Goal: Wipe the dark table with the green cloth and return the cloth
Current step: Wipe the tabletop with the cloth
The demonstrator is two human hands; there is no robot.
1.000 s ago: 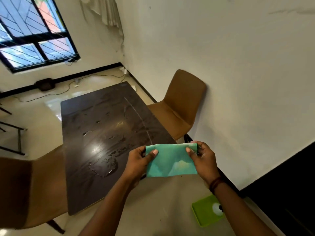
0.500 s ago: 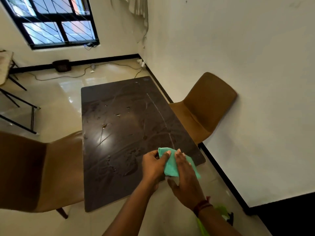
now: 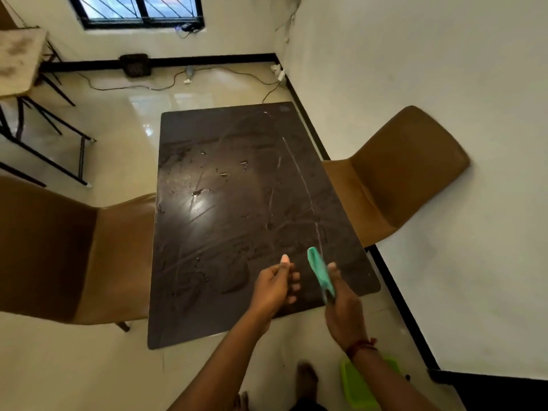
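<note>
The dark table fills the middle of the view, its top streaked with wet smears and small drops. Above its near right corner my right hand grips the green cloth, folded into a narrow strip seen edge-on. My left hand hovers just left of the cloth with loosely curled fingers and a raised thumb, holding nothing.
A brown chair stands at the table's right, against the white wall. Another brown chair is at the left. A lime green tray lies on the floor by my bare feet. Cables and a black box lie near the far wall.
My left hand has let go of the cloth and moved aside. The cloth, held spread and then folded by both hands, now stays in my right hand alone. The view tilted further down.
</note>
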